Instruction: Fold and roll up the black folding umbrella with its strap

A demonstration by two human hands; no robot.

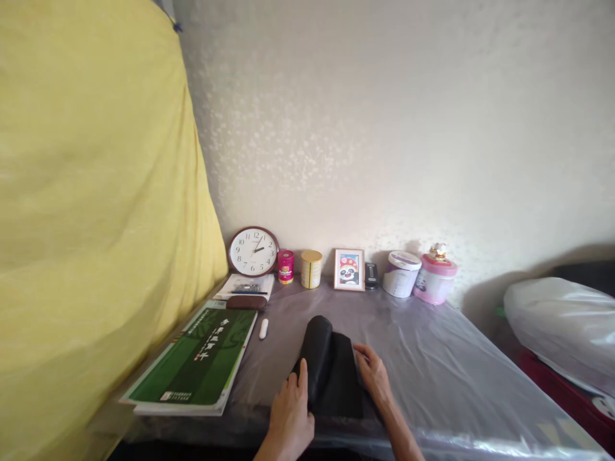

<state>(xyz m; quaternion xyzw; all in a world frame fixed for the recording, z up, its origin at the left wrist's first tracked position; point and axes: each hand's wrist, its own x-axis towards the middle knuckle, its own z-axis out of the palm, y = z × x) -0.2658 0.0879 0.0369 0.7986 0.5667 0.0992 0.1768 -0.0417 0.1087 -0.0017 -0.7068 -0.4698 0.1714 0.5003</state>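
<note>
A black, soft-looking sheet [342, 378] lies at the table's near edge, its left part bulging up in a thick roll [317, 349]. I cannot make out whether it is cloth or leather. My left hand [291, 413] grips the roll from the left, index finger stretched along its side and the other fingers bent; part of its grasp is hidden. At the flat part's right edge is my right hand [375, 374], fingers loosely bent and partly apart, with nothing visible in them. Its fingertips are close to the edge; whether they touch it is unclear.
Left lie green books [206, 358], a brown case [246, 302] and a small white object [264, 329]. Along the wall stand a clock [254, 251], a pink can [285, 267], a yellow can [311, 269], a picture frame [349, 269] and white and pink tubs [401, 274].
</note>
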